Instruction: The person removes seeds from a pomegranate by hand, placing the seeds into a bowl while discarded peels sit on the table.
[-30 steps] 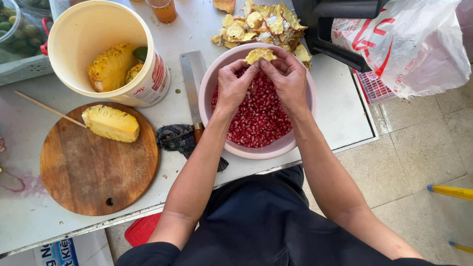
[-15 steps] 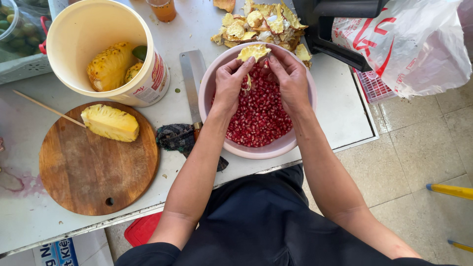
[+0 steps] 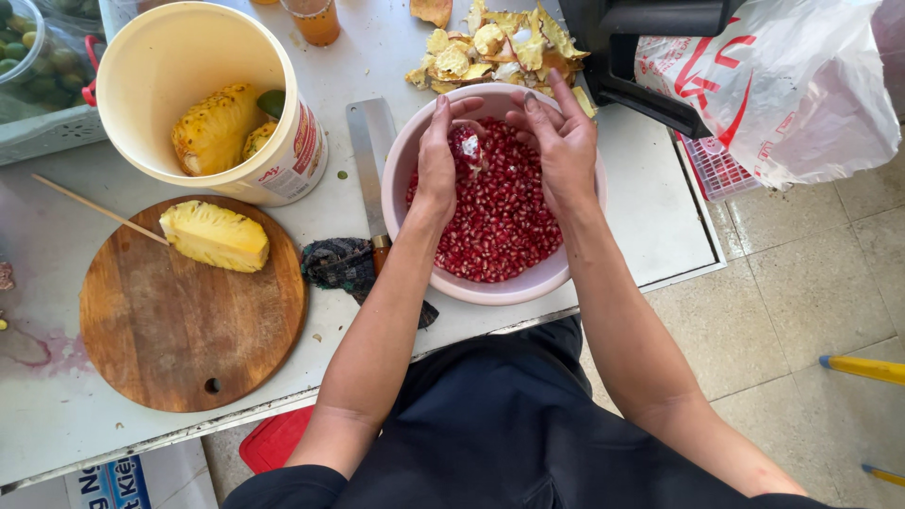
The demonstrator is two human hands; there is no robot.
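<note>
A pink bowl (image 3: pixel 509 290) holds a heap of red pomegranate seeds (image 3: pixel 500 221) and stands on the white table in front of me. Both my hands hover over its far side. My left hand (image 3: pixel 436 155) pinches a small chunk of pomegranate (image 3: pixel 467 147) with seeds still on it. My right hand (image 3: pixel 563 141) is beside the chunk with its fingers spread and nothing in them. A pile of yellow pomegranate peel (image 3: pixel 500 42) lies just beyond the bowl.
A cleaver (image 3: pixel 368 155) and a dark cloth (image 3: pixel 341 264) lie left of the bowl. Further left are a round wooden board (image 3: pixel 189 339) with a skewered pineapple piece (image 3: pixel 215 236) and a cream bucket (image 3: pixel 283 174) of pineapples. A plastic bag (image 3: pixel 782 85) and a black machine (image 3: pixel 650 47) stand at right.
Both hands held a yellow piece of peel at the bowl's far rim. The peel has left my hands, the right hand has opened, and the left now holds a seeded chunk.
</note>
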